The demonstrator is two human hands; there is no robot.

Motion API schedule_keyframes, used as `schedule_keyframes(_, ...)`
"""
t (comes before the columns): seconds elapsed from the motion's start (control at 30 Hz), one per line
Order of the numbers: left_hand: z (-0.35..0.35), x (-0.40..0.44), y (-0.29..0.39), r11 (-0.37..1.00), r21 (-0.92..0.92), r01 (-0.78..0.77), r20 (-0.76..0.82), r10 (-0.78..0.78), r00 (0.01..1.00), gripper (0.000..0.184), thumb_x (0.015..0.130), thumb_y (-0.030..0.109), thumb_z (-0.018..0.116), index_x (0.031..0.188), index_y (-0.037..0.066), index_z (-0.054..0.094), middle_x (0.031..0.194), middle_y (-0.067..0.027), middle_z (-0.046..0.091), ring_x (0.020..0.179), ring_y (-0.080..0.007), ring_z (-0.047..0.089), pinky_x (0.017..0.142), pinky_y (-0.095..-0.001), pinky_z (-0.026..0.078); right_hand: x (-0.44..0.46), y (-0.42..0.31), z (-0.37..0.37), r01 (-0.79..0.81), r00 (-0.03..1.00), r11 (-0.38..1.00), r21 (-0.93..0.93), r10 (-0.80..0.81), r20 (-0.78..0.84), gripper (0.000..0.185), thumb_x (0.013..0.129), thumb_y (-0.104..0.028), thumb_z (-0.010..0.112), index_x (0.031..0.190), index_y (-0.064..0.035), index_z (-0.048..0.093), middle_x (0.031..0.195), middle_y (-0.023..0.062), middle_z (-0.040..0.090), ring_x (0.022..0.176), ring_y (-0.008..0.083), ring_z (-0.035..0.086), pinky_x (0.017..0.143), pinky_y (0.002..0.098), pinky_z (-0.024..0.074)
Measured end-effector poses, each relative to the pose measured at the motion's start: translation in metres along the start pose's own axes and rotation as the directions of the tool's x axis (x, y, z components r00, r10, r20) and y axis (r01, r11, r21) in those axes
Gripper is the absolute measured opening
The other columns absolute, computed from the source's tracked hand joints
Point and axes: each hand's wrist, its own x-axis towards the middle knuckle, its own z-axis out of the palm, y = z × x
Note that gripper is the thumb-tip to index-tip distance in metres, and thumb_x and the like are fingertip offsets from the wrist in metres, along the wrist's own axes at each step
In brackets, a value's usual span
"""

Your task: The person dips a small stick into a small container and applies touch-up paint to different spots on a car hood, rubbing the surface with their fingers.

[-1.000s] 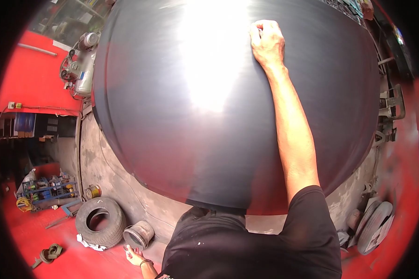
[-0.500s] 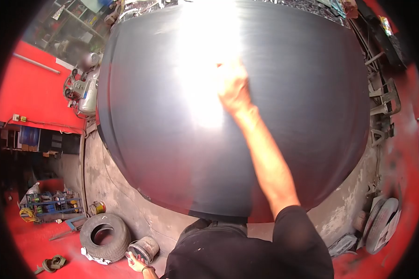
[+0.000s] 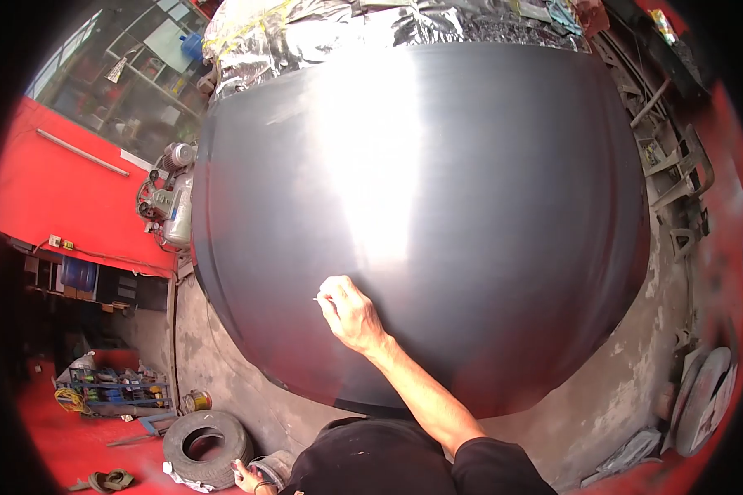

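A large dark grey car hood with reddish patches along its edges fills the middle of the head view. My right hand is closed over the hood's lower left part. A thin pale edge sticks out at its fingertips, too small to name. At the bottom left my left hand, with a dark band at the wrist, is curled beside a grey bucket. Its fingers seem closed around something that I cannot make out. Bright glare covers the hood's centre.
Crinkled silver sheeting lies beyond the hood's far edge. An air compressor stands to the left. On the floor lie a tyre and a blue rack of bottles. Another tyre leans at the right.
My right hand has come from the bright upper middle of the hood down and left towards me. The whole view has shifted, showing more silver sheeting. My left hand remains low at the left.
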Motion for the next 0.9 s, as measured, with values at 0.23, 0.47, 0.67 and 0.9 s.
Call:
schedule_keyframes(0.23,0.013,0.075,-0.073,0.995,0.013,-0.102,0.155,0.098,0.983,0.074,0.083,0.060,0.093,0.130,0.013,0.061,0.101,-0.0055,0.072,0.078,-0.0208,0.074,0.056,-0.0330,0.050,0.003,0.000,-0.011,-0.038,0.993,0.998,0.040,0.033,0.110,0.014,0.101,0.000,0.071,0.112,-0.0022,0.063,0.113,0.0114,0.064,0.089,0.0309,0.072,0.077,0.0428,0.0617)
schedule_keyframes(0.47,0.001,-0.051,-0.034,0.996,0.018,-0.083,0.071,0.082,0.994,0.073,0.084,0.061,0.092,0.131,0.014,0.061,0.113,-0.0082,0.076,0.086,-0.0243,0.078,0.059,-0.0348,0.053,0.007,-0.006,-0.016,-0.052,0.986,0.998,0.019,0.049,0.161,0.013,0.100,-0.001,0.072,0.110,-0.0017,0.064,0.115,0.0119,0.065,0.092,0.0322,0.072,0.079,0.0443,0.0616)
schedule_keyframes(0.67,0.008,-0.052,-0.002,0.971,0.157,0.178,-0.037,-0.174,0.984,0.077,0.084,0.059,0.093,0.136,0.013,0.061,0.116,-0.0084,0.077,0.088,-0.0248,0.078,0.057,-0.0337,0.053,0.010,-0.007,-0.020,-0.080,0.977,0.997,0.018,0.075,0.202,0.013,0.101,-0.001,0.071,0.111,-0.0012,0.064,0.117,0.0124,0.065,0.092,0.0322,0.072,0.078,0.0441,0.0616)
schedule_keyframes(0.9,0.002,-0.062,0.010,0.976,0.136,0.170,-0.043,-0.166,0.985,0.078,0.084,0.058,0.093,0.138,0.013,0.061,0.116,-0.0097,0.076,0.087,-0.0263,0.077,0.057,-0.0326,0.053,0.013,-0.006,-0.021,-0.085,0.972,0.996,0.007,0.081,0.221,0.012,0.102,-0.002,0.071,0.111,-0.0012,0.065,0.119,0.0132,0.065,0.092,0.0322,0.073,0.078,0.0431,0.0624)
